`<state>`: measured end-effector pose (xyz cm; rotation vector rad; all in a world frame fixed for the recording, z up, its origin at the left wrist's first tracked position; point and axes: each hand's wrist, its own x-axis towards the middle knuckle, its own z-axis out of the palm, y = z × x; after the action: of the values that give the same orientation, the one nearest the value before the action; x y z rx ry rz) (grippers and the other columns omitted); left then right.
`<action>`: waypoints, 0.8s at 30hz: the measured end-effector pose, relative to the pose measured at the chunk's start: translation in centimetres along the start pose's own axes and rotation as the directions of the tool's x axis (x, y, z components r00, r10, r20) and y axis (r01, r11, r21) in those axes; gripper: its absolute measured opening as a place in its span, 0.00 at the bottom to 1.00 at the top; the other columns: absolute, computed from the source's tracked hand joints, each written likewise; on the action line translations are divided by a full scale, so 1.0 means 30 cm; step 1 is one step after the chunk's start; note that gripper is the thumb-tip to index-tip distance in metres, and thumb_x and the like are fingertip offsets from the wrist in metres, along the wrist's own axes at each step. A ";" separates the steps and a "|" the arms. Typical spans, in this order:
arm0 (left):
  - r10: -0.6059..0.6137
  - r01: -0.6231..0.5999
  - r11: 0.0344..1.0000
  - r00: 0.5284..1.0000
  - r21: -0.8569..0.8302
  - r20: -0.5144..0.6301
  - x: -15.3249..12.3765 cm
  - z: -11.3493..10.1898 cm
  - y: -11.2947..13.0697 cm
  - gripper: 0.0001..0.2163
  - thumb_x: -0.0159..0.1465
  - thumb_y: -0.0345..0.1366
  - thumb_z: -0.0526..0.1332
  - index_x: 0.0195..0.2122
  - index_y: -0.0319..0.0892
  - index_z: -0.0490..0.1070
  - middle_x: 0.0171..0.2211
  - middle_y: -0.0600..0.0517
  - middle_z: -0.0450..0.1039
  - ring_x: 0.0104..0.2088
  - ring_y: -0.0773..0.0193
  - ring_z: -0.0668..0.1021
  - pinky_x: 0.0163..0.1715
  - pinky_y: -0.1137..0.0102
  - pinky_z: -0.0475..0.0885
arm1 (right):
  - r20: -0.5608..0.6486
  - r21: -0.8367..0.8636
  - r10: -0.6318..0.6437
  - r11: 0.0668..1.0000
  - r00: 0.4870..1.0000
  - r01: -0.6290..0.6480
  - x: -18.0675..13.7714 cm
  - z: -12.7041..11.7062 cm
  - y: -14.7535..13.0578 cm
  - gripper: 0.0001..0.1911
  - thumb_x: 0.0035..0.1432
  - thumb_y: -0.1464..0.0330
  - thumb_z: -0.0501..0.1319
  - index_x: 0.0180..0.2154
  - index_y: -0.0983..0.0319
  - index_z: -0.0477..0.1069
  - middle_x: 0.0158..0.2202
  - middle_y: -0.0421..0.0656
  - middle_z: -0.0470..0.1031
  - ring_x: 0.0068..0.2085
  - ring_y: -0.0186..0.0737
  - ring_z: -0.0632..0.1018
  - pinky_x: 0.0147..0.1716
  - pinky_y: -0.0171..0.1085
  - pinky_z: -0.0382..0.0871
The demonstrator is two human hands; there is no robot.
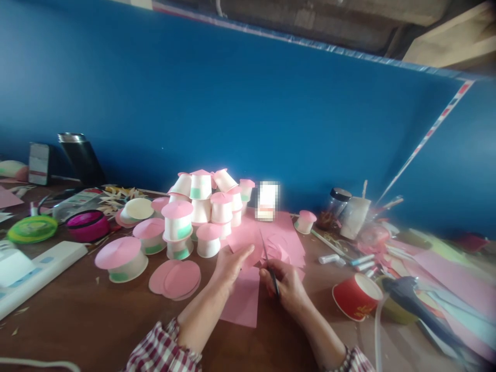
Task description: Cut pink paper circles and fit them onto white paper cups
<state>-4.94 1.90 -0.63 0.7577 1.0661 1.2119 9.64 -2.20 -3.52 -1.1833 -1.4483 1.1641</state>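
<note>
pink paper (250,261) sits straight ahead, pinched between the left hand's (230,264) thumb and fingers; the right hand (290,287) curls round dark scissors (275,281), blades toward twelve o'clock. from the paper, a pink sheet (242,305) lies at six, a red cup (352,298) at four, pink discs (183,279) at nine, stacked white cups (201,211) at ten, a blue wall (248,103) beyond at twelve.

Passable over bare tabletop (93,325) to the near left of the paper discs (182,279), but blocked behind them by stacked cups (201,211) and on their right by the left hand (231,266).
</note>
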 end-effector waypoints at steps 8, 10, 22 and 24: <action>-0.005 0.006 0.998 1.000 0.059 -0.008 -0.012 0.005 0.007 0.12 0.45 0.37 0.70 0.29 0.35 0.76 0.24 0.45 0.77 0.25 0.57 0.78 0.23 0.69 0.71 | -0.010 0.002 0.006 1.000 1.000 -0.005 -0.001 0.000 -0.009 0.17 0.50 0.57 0.65 0.34 0.64 0.69 0.15 0.33 0.62 0.17 0.28 0.63 0.17 0.30 0.56; -0.003 0.002 0.998 1.000 0.055 0.013 0.000 0.000 -0.008 0.14 0.44 0.39 0.70 0.29 0.35 0.76 0.25 0.44 0.78 0.27 0.56 0.78 0.25 0.68 0.71 | -0.016 0.008 0.007 1.000 1.000 -0.007 -0.003 0.001 -0.017 0.18 0.49 0.56 0.65 0.34 0.65 0.69 0.15 0.33 0.62 0.17 0.29 0.64 0.17 0.30 0.56; -0.019 0.018 0.999 0.999 0.050 0.029 0.036 -0.016 -0.046 0.19 0.42 0.41 0.71 0.32 0.34 0.76 0.27 0.43 0.78 0.29 0.54 0.79 0.27 0.66 0.72 | -0.037 -0.027 0.004 1.000 0.999 -0.005 -0.011 0.005 -0.044 0.19 0.50 0.54 0.64 0.32 0.65 0.70 0.15 0.34 0.62 0.17 0.29 0.63 0.17 0.30 0.56; -0.023 0.021 0.998 0.999 0.060 0.030 0.033 -0.016 -0.042 0.19 0.42 0.42 0.71 0.32 0.34 0.76 0.27 0.43 0.78 0.28 0.54 0.79 0.26 0.66 0.72 | -0.035 -0.026 0.002 1.000 0.999 -0.003 -0.011 0.004 -0.044 0.19 0.50 0.55 0.64 0.32 0.65 0.70 0.15 0.34 0.62 0.17 0.29 0.63 0.17 0.30 0.56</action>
<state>-4.92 2.55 -2.17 0.8063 1.0863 1.1502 9.38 -2.65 -2.26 -1.2185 -1.4402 1.1238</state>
